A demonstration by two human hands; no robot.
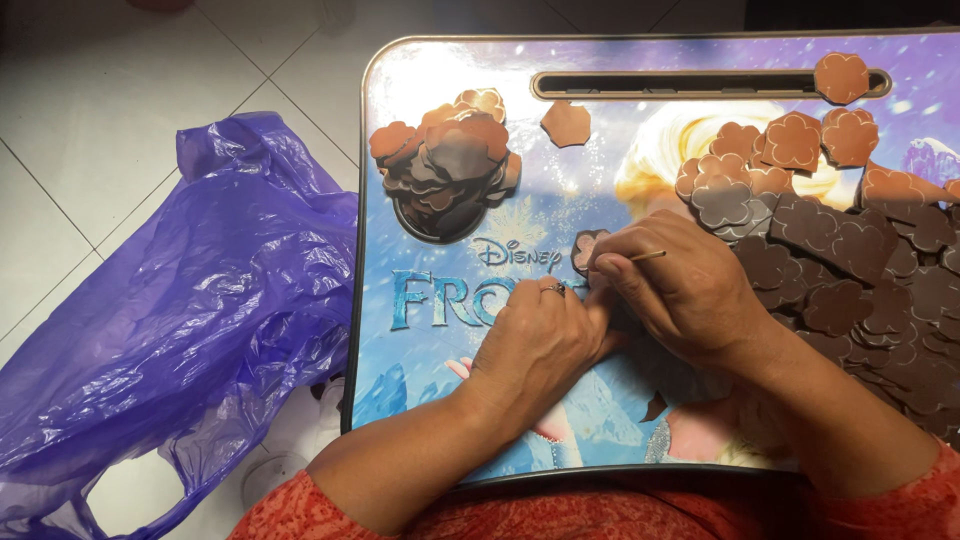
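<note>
A small brown flower-shaped cut-out [584, 247] lies on the picture-printed lap table [440, 330]. My left hand [540, 335], a ring on one finger, rests fingers-down beside it and touches its edge. My right hand [672, 285] pinches a thin wooden stick [646, 256] whose hidden tip points at the cut-out. The hands overlap at the fingers. A heap of finished-looking cut-outs [448, 165] sits in the round cup recess at the table's upper left.
A large pile of brown and orange flower-shaped pieces [850, 250] covers the table's right side. One loose piece [566, 122] lies below the long slot [700, 84], another [840, 77] on it. A crumpled purple plastic bag [180, 310] lies on the white tiled floor, left.
</note>
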